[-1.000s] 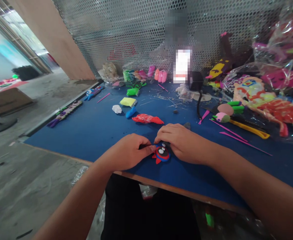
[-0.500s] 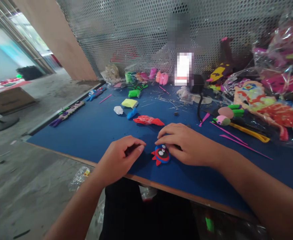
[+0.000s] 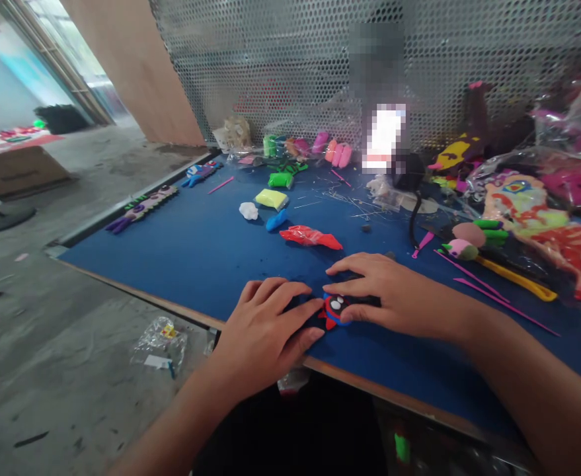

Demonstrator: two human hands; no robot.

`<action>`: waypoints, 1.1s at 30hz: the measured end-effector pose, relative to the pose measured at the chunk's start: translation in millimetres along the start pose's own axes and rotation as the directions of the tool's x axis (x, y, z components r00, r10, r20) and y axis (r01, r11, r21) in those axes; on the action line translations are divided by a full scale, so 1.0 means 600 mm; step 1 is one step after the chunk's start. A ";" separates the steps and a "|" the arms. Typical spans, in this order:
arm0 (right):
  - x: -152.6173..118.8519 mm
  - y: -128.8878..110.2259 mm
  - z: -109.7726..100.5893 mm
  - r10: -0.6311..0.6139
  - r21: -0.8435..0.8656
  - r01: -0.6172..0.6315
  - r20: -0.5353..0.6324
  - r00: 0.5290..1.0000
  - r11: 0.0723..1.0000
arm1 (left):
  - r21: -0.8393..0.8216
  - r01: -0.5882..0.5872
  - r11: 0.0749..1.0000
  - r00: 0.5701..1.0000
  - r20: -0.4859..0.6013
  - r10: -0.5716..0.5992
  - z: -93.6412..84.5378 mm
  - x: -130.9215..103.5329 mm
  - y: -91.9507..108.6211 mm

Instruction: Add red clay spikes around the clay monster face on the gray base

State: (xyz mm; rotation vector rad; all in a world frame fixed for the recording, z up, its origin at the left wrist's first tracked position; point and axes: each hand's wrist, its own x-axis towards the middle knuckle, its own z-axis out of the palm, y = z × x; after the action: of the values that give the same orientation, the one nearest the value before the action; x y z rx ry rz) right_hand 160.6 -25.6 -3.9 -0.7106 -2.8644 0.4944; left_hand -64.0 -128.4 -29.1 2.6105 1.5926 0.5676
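A small blue and red clay figure (image 3: 336, 308) with white spots on a dark face and red points lies on the blue table (image 3: 186, 258), near its front edge. From the right, my right hand (image 3: 387, 294) curves over it, thumb and index finger at its sides. My left hand (image 3: 273, 324) is on the figure's left, fingers apart, index fingertip at the red points. Beyond the hands lie a red wrapped packet (image 3: 310, 237), a blue clay lump (image 3: 277, 221), a white lump (image 3: 248, 211) and a yellow packet (image 3: 271, 199).
At the right are pink tools (image 3: 508, 301), a yellow tool (image 3: 523, 277) and bagged clay figures (image 3: 542, 205). A blurred bright screen (image 3: 383, 137) stands by the mesh wall (image 3: 270, 59). Clay strips (image 3: 141, 208) line the left edge.
My left hand has moved right to the figure, and its fingers have spread. My right thumb now reaches the figure's right side. The view has shifted slightly, moving the table items rightward.
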 end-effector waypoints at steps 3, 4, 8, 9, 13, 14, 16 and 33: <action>0.001 -0.002 0.001 0.003 -0.007 -0.003 -0.004 1.000 1.000 | 0.014 -0.008 1.000 1.000 -0.002 0.008 0.002 -0.002 0.001; 0.002 -0.002 0.001 0.002 -0.007 -0.002 -0.006 1.000 1.000 | 0.020 -0.011 1.000 1.000 -0.004 0.011 0.003 -0.002 0.001; 0.002 -0.001 0.001 -0.009 0.005 0.009 -0.032 0.999 1.000 | 0.045 -0.028 0.999 0.999 -0.035 0.029 0.009 -0.004 0.001; 0.001 0.001 0.001 -0.017 0.011 0.017 -0.050 0.999 1.000 | 0.048 -0.034 0.998 0.998 -0.051 0.036 0.011 -0.004 0.000; 0.000 0.016 0.002 -0.018 0.015 0.021 -0.169 0.985 1.000 | 0.057 -0.058 0.997 0.994 -0.095 0.063 0.013 -0.007 -0.002; 0.000 0.020 0.002 -0.015 0.007 0.016 -0.197 0.980 1.000 | 0.059 -0.058 0.997 0.994 -0.092 0.063 0.013 -0.007 -0.002; 0.002 0.026 0.004 -0.009 -0.005 0.008 -0.246 0.969 1.000 | 0.063 -0.055 0.997 0.995 -0.086 0.060 0.012 -0.007 -0.001; 0.023 0.038 0.012 0.134 -0.142 -0.170 -0.234 0.963 0.975 | -0.228 0.013 0.973 0.993 -0.107 -0.038 -0.048 0.093 -0.062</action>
State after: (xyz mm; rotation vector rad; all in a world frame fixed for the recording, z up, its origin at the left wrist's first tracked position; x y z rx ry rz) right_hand 156.4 -2.1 -17.7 -0.9538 -2.6717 0.1860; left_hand -82.2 -67.1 6.2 2.4262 1.4865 0.8529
